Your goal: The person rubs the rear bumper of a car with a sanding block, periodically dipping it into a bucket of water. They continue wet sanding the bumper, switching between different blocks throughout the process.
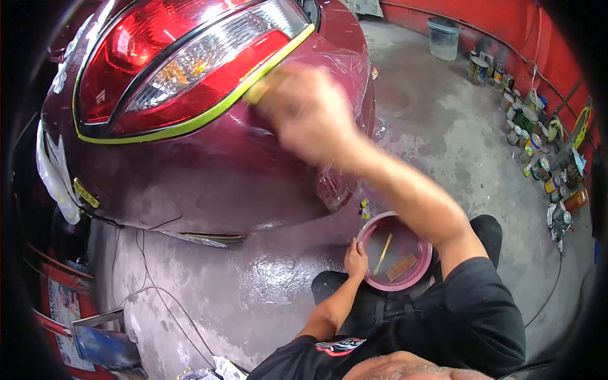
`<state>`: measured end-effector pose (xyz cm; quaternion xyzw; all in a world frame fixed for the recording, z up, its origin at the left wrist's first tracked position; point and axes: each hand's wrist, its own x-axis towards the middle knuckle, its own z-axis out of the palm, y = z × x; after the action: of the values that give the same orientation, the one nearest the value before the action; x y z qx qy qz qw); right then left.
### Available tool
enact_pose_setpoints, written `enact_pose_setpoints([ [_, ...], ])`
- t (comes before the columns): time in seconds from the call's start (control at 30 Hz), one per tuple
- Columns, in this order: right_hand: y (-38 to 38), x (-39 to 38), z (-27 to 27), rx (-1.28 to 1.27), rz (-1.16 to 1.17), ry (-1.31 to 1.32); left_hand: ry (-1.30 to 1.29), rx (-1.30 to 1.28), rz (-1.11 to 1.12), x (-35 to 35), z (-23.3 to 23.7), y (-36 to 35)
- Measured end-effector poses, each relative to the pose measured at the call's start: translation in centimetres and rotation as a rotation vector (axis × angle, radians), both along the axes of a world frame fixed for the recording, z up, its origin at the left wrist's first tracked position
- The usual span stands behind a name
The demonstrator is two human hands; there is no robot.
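My right hand (304, 107) is smeared by motion against the maroon rear panel (215, 168) of a car, just below the tail light (209, 69). A small blurred yellow piece (256, 94) shows at its fingertips; what kind of thing it is I cannot make out. Yellow-green masking tape (190, 126) edges the lower side of the light. My left hand (356, 259) grips the rim of a pinkish basin (425, 269) between my knees. Inside the basin lie a thin yellow stick (384, 253) and a brown block (401, 267).
Many paint cans (525, 120) line the red wall at the right, with a grey bucket (443, 39) farther back. Clear plastic film (335, 187) clings to the car's right side. Cables (155, 288) trail over the wet floor (272, 278) at the left.
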<state>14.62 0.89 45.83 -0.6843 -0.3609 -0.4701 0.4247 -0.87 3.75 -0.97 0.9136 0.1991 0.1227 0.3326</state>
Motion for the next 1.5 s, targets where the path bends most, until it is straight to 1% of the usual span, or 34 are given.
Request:
enact_pose_setpoints([
  [0.03, 1.1, -3.4, -0.6, 0.059, 0.157, -0.098, -0.022, 0.007, 0.003, -0.1, -0.5, 0.1],
  [0.1, 1.1, -2.9, -0.9, 0.061, 0.194, -0.132, 0.005, 0.007, 0.0, -0.7, -0.5, 0.1],
  [0.17, -0.9, 1.9, 0.0, -0.036, 0.081, -0.001, -0.015, 0.003, -0.004, 0.4, 0.4, 0.3],
  [0.23, -2.2, 9.2, -0.8, 0.112, -0.087, 0.356, 0.063, -0.027, 0.014, -0.4, 0.9, 0.1],
  [0.27, -1.9, 9.0, -0.8, 0.113, -0.091, 0.356, 0.063, -0.028, 0.009, -0.5, 0.7, 0.4],
  [0.33, -1.2, 7.9, -0.7, 0.127, -0.172, 0.323, 0.049, -0.047, 0.009, -0.2, -0.1, 0.2],
  [0.37, -1.4, 4.4, -0.9, 0.086, 0.016, 0.256, 0.051, -0.045, -0.004, -0.7, -0.6, 0.2],
  [0.4, -1.5, 0.8, -1.9, 0.027, 0.112, 0.0, -0.011, -0.022, -0.011, -0.4, -1.1, 0.5],
  [0.43, -1.0, -1.9, -3.7, 0.044, 0.222, -0.101, -0.065, -0.005, -0.017, 0.0, -1.3, 0.4],
  [0.5, -2.1, -0.4, -5.0, 0.018, 0.19, -0.19, -0.032, -0.012, -0.01, -1.4, -0.6, 0.5],
  [0.57, -3.7, 5.9, -3.4, -0.035, -0.021, 0.08, -0.054, 0.012, -0.02, -0.2, -0.3, 0.2],
  [0.63, -4.1, 11.5, -1.6, 0.132, -0.048, 0.536, -0.031, 0.016, -0.024, -0.4, -0.1, 0.5],
  [0.67, -3.8, 11.5, -1.5, 0.139, -0.052, 0.534, -0.022, 0.018, -0.023, -0.2, -0.1, 0.4],
  [0.73, -2.9, 10.8, -1.6, 0.149, -0.17, 0.457, -0.005, 0.018, -0.025, -0.5, -0.6, 0.4],
  [0.77, -2.8, 9.6, -3.0, 0.062, -0.108, 0.303, -0.016, 0.016, -0.021, -0.7, -1.1, 0.6],
  [0.8, -2.7, 5.8, -3.6, 0.085, -0.048, 0.136, -0.036, 0.008, -0.016, -0.1, -1.5, 0.4],
  [0.83, -2.5, 3.1, -4.6, 0.119, 0.046, 0.131, -0.041, 0.001, -0.018, 0.4, -1.2, 0.0],
  [0.9, -3.9, 5.7, -5.4, 0.045, 0.175, 0.027, -0.014, -0.026, -0.024, -0.3, -0.6, 0.3],
  [0.93, -4.9, 8.0, -4.2, -0.014, 0.162, 0.072, -0.02, -0.021, -0.02, 0.2, -0.2, 0.4],
  [0.97, -5.1, 11.4, -3.9, 0.023, -0.035, 0.292, -0.003, -0.015, -0.013, 0.8, 0.1, 0.0],
  [1.0, -5.3, 12.5, -3.1, 0.147, -0.115, 0.41, 0.035, -0.002, -0.007, -0.4, 0.1, 0.2],
  [1.03, -4.9, 12.9, -2.9, 0.123, -0.189, 0.45, 0.031, 0.006, -0.008, -0.4, 0.2, 0.7],
  [1.07, -4.5, 13.1, -3.0, 0.171, -0.196, 0.304, -0.022, 0.014, -0.017, 0.4, 0.3, 0.5],
  [1.1, -4.0, 12.2, -4.4, 0.212, -0.2, 0.181, -0.052, 0.018, -0.024, -0.3, 0.0, 0.2],
  [1.13, -4.0, 7.9, -4.1, 0.026, -0.083, 0.313, 0.025, -0.013, 0.002, -0.3, 0.5, 0.0],
  [1.17, -2.9, 3.9, -4.9, 0.165, -0.047, 0.081, 0.021, -0.018, -0.003, 0.4, 0.7, 0.2],
  [1.2, -2.8, 1.2, -5.8, 0.142, -0.004, 0.093, -0.02, -0.025, -0.012, 0.4, 0.4, 0.4],
  [1.23, -3.3, 2.4, -7.2, 0.133, 0.126, 0.006, -0.052, -0.035, -0.016, -0.2, -0.1, 0.1],
  [1.3, -5.1, 6.4, -7.3, 0.054, 0.143, -0.056, -0.031, 0.019, -0.015, 0.1, -0.6, 0.5],
  [1.33, -6.9, 7.0, -3.9, -0.285, -0.108, 0.285, -0.048, 0.01, -0.012, 0.3, -0.7, 0.3],
  [1.37, -6.4, 14.5, -6.8, 0.065, -0.062, 0.01, -0.054, 0.005, -0.011, -0.3, -0.8, 0.3],
  [1.4, -6.2, 14.5, -5.6, 0.159, -0.036, 0.293, -0.052, 0.008, -0.018, -0.4, -0.8, 0.5],
  [1.43, -5.7, 14.1, -5.3, 0.16, -0.045, 0.291, -0.048, -0.012, -0.006, 0.0, -0.7, 0.5],
  [1.5, -5.2, 12.0, -6.1, 0.181, -0.152, 0.382, -0.025, -0.04, 0.002, -1.3, -0.9, -0.1],
])
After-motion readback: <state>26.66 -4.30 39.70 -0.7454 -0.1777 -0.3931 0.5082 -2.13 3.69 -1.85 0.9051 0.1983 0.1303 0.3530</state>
